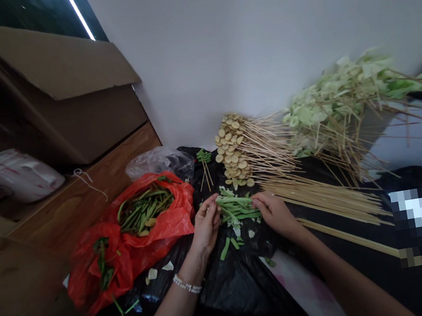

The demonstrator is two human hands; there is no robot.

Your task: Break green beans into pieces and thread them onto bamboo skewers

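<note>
Over a small heap of cut green beans (239, 215), both hands pinch a pale green bean (236, 200) that spans the gap between them. My left hand (207, 225), a beaded bracelet at its wrist, has its fingers closed at the bean's left end. At the other end, my right hand (275, 214) grips with thumb and fingers pressed together. Short bean pieces (225, 249) and white leafy scraps lie just below on the black plastic sheet (232, 293). Beyond the hands, a few skewered green beans (203, 155) rest on the sheet.
Left is a red plastic bag (180, 205) of green beans, with a clear bag (159, 161) behind. Skewered potato slices (231, 149), skewered cabbage leaves (339, 87) and bare skewers (330, 200) lie right. A cardboard box (97, 122) and white jug (19, 175) stand far left.
</note>
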